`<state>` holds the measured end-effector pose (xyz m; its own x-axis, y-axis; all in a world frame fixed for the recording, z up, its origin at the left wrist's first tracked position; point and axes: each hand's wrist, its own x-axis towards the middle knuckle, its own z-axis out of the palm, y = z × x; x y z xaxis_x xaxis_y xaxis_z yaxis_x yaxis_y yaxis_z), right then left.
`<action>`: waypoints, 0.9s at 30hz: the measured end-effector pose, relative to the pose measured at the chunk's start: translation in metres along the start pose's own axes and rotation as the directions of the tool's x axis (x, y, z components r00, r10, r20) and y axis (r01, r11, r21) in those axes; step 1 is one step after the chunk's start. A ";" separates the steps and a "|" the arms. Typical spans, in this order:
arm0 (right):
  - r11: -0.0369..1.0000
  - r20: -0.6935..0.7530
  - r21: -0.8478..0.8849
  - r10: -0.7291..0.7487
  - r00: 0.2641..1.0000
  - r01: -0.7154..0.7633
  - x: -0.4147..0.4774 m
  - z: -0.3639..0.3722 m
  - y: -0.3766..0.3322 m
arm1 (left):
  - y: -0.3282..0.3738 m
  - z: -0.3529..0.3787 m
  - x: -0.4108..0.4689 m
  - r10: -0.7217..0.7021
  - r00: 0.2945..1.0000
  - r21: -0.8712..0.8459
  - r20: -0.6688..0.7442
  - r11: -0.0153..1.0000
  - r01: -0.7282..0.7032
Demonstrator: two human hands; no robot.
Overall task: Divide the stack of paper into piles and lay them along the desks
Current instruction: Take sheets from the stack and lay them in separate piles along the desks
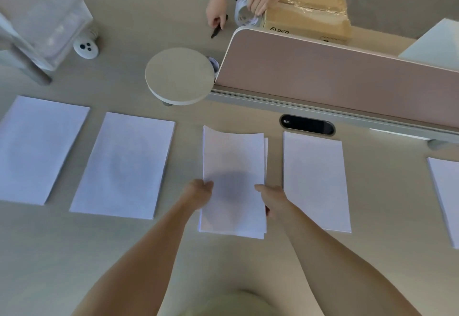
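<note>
Nearest to us, our two bare forearms reach forward over the pale bench (49,253). Our left hand (198,191) grips the left edge of the middle pile of paper (233,157), its fingers closed on the sheets with the thumb on top. Our right hand (272,197) holds the right edge of the same pile, thumb on top and the other fingers hidden beneath, so it too is closed on the paper. The pile's top sheets are slightly askew and their far edge curls upward, with lower sheets showing at the right and near edges.

Other piles lie flat in a row along the bench. To the left sit the second pile (124,164) and, further left, the far-left pile (37,149). Just right of our hands lies the fourth pile (316,181), and well apart at the right edge of view is a partly cropped fifth pile (447,196).

Beyond the row, a dark oval cable port (307,125) is set in the bench, and a round raised disc (179,75) stands left of a pink divider screen (335,77). At far left stand a clear container (42,15) and a small white device (85,47). Farthest away, another person's hands work at a cardboard box (313,15): one holds a roll of tape (244,15), the other rests near a black pen (218,27).
</note>
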<state>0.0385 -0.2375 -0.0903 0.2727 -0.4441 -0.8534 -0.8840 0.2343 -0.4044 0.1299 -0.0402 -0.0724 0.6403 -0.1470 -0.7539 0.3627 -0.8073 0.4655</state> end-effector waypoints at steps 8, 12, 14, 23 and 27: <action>0.990 -0.070 -0.050 -0.133 0.989 0.129 -0.047 -0.027 0.003 | 0.007 0.014 -0.037 0.310 0.947 0.264 -0.088 0.924 -0.278; 0.969 -0.164 0.028 -0.236 0.958 0.244 -0.072 -0.049 0.017 | 0.022 0.024 -0.056 0.417 0.902 0.260 -0.112 0.888 -0.379; 0.949 -0.222 0.088 -0.277 0.935 0.302 -0.087 -0.066 0.021 | 0.031 0.030 -0.066 0.434 0.893 0.231 -0.121 0.887 -0.400; 0.847 -0.425 0.163 -0.403 0.811 0.506 -0.143 -0.190 0.102 | 0.077 0.135 -0.144 0.664 0.738 0.216 -0.119 0.743 -0.633; 0.804 -0.512 0.161 -0.428 0.745 0.573 -0.164 -0.271 0.176 | 0.108 0.216 -0.202 0.755 0.653 0.190 -0.049 0.649 -0.737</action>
<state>-0.2646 -0.3579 0.0675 0.3872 -0.8739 -0.2940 -0.4932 0.0731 -0.8669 -0.1064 -0.2212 0.0300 0.7253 -0.6781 -0.1183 -0.3648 -0.5244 0.7694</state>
